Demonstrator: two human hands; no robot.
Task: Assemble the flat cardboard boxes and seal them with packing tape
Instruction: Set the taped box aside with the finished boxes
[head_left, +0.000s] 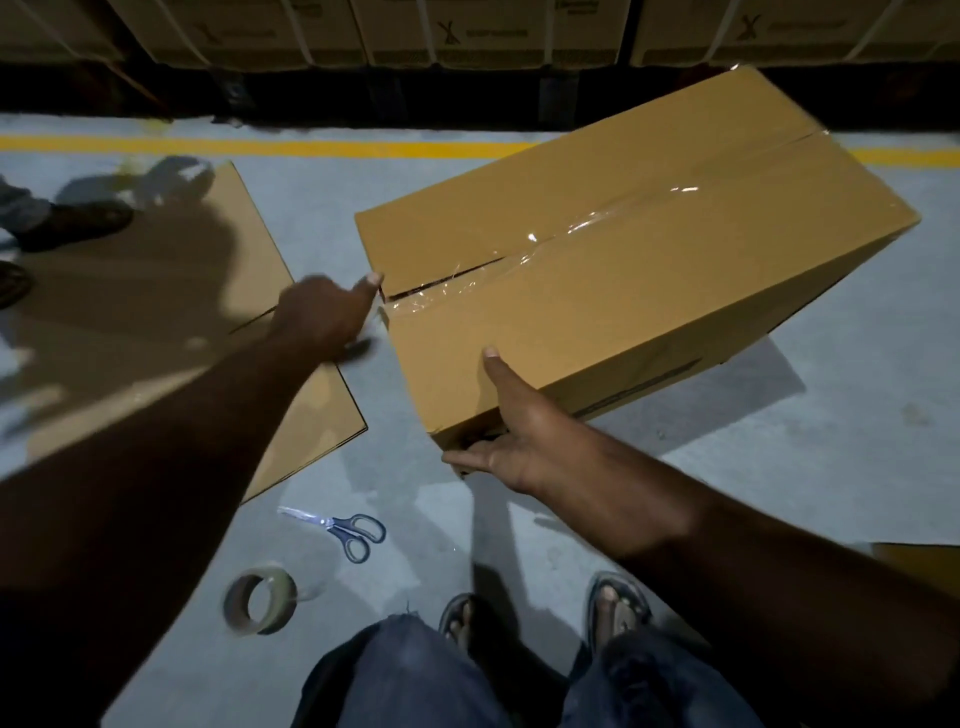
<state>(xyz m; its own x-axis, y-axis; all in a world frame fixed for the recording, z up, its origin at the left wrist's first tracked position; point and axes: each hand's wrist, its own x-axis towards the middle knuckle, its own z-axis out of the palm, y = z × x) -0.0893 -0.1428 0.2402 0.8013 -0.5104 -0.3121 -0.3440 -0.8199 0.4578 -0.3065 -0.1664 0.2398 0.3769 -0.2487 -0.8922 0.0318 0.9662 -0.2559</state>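
An assembled brown cardboard box (649, 291) stands on the grey floor, with clear packing tape (582, 228) running along its top seam. The seam gapes a little at the left end. My left hand (322, 317) is at that end, its thumb touching the top edge by the seam and its fingers against the end face, blurred. My right hand (511, 436) rests on the box's near corner, thumb straight on the top face and fingers stretched along the lower edge. A flat cardboard box (171, 291) lies on the floor to the left, under my left arm.
Blue-handled scissors (343, 530) and a roll of packing tape (260, 600) lie on the floor near my knees. My sandalled feet (618, 608) are in front. Another person's shoes (72, 223) stand at far left. Strapped cartons (363, 36) line the back beyond a yellow floor line (260, 148).
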